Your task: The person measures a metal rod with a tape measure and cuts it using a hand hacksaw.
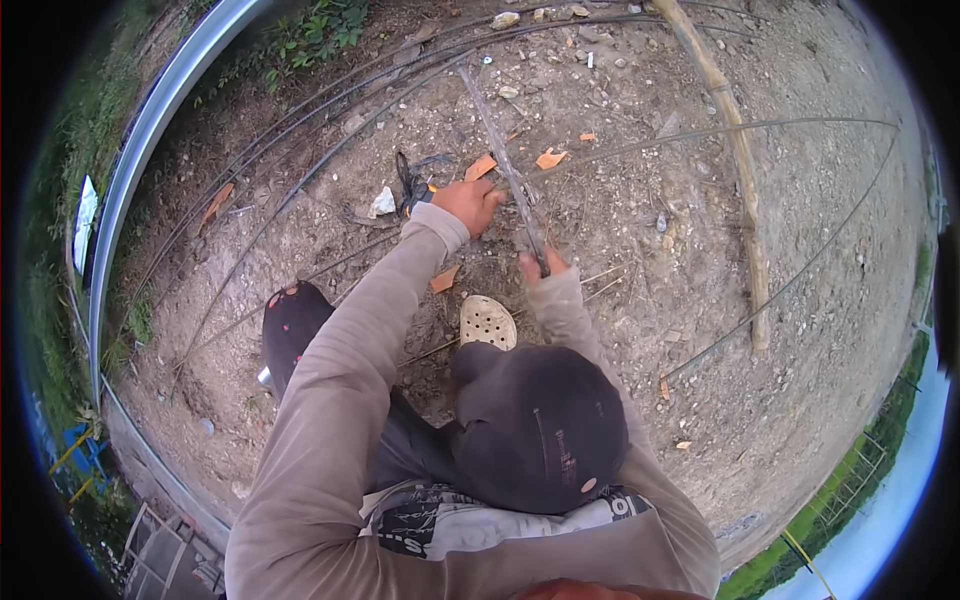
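Note:
My right hand [544,268] is closed round the near end of a long, narrow grey bar [511,175], blade-like in shape. The bar slants away to the far left, above the dirt. Just left of its middle, my left hand [471,206] has its fingers curled; what they hold, if anything, is hidden. Next to that wrist lies a tangle of black straps or cord [409,182] with a small yellow-orange part. Orange fragments [480,167] lie beyond the left hand, and a pale stone-like lump [382,203] is to its left.
Long dark rods [300,185] curve across the ground at left, and a thin rod [790,298] crosses at right. A wooden pole [742,160] lies right of my hands. A metal rail [150,125] borders the left. My beige clog [488,322] is close below the hands.

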`<state>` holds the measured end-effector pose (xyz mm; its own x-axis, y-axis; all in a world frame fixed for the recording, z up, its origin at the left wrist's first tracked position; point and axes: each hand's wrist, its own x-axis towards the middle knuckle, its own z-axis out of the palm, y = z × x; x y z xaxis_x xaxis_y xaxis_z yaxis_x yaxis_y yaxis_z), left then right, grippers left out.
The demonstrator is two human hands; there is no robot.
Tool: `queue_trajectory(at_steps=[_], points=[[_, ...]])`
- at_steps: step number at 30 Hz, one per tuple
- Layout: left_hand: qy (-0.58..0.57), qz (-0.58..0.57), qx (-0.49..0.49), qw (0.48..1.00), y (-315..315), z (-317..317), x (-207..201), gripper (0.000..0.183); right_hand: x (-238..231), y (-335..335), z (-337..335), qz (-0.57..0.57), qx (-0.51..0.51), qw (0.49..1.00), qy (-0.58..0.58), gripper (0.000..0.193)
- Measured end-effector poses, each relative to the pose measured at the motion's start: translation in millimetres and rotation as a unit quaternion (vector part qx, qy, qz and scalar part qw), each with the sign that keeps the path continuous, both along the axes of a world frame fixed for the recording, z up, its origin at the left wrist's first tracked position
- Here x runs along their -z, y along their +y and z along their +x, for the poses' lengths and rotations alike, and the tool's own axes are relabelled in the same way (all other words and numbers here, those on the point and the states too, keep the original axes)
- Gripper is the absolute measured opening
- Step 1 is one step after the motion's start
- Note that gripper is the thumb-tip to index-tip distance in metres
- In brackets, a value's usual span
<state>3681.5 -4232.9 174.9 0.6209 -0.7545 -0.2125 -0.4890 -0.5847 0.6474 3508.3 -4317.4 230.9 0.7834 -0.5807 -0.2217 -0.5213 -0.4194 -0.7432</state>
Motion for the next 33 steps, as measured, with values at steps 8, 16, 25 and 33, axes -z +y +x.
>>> queue_trajectory(at_steps=[8,16,25,33], points=[[-0.036,0.014,-0.029,0.999,-13,14,-12,0.027,-7,-9,-119,-0.011,-0.057,0.998,0.001,0.020],[-0.028,-0.013,-0.010,0.999,-15,24,11,0.028,5,-18,22,0.055,0.021,0.998,0.016,0.029],[-0.030,0.018,-0.019,0.999,-17,15,-3,0.026,-19,-9,-54,0.053,0.029,0.995,0.082,0.023],[-0.015,-0.015,-0.010,1.000,-12,16,2,0.030,-15,-7,-6,0.093,0.038,0.994,0.039,0.030]])
